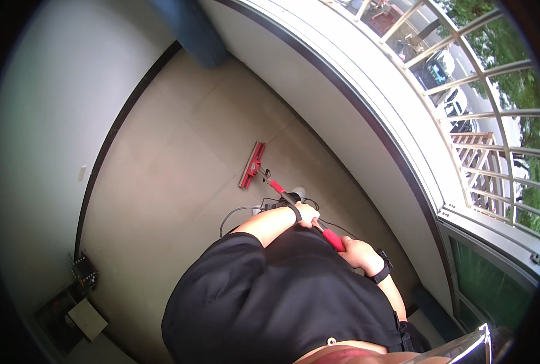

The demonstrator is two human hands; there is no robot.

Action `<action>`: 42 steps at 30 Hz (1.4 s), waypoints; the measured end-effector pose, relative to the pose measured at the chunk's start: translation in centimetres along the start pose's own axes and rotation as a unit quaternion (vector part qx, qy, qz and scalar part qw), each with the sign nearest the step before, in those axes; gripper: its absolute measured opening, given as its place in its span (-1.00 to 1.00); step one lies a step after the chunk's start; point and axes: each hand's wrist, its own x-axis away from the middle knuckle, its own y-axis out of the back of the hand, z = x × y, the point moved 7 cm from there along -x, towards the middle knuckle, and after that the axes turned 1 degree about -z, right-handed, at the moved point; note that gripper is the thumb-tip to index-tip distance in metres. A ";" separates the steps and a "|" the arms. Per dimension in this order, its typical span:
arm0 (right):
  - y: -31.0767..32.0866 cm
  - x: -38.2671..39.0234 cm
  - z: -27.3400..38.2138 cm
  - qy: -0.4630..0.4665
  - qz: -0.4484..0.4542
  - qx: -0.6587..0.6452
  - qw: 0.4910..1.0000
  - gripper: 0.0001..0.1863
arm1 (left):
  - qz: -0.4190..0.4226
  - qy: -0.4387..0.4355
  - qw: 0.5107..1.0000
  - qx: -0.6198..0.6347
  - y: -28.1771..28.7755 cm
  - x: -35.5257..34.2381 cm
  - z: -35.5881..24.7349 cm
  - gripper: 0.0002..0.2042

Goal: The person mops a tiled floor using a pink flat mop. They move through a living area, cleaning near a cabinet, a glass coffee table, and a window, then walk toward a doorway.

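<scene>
A long-handled mop (278,188) with a narrow red head (253,165) slants away from my body, its head down at the tiled floor. My left hand (307,214) is closed around the middle of the shaft, a dark band on its wrist. Nearer to me, my right hand (358,252) wraps round the red grip (334,239) at the handle's upper end; a dark strap circles that wrist. Part of the shaft is hidden behind my left hand.
Black cables (226,219) loop out around my waist, and light shoes (298,192) show below. Walls with dark skirting close in on both sides. A barred window (482,115) runs along the right. A blue object (197,36) stands at the far corner; dark furniture (57,309) sits lower left.
</scene>
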 end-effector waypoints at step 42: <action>63.6 -41.1 0.7 -0.048 -0.015 -0.360 0.932 -0.66 | -0.076 -0.015 0.997 0.008 65.0 -29.8 34.6 -0.72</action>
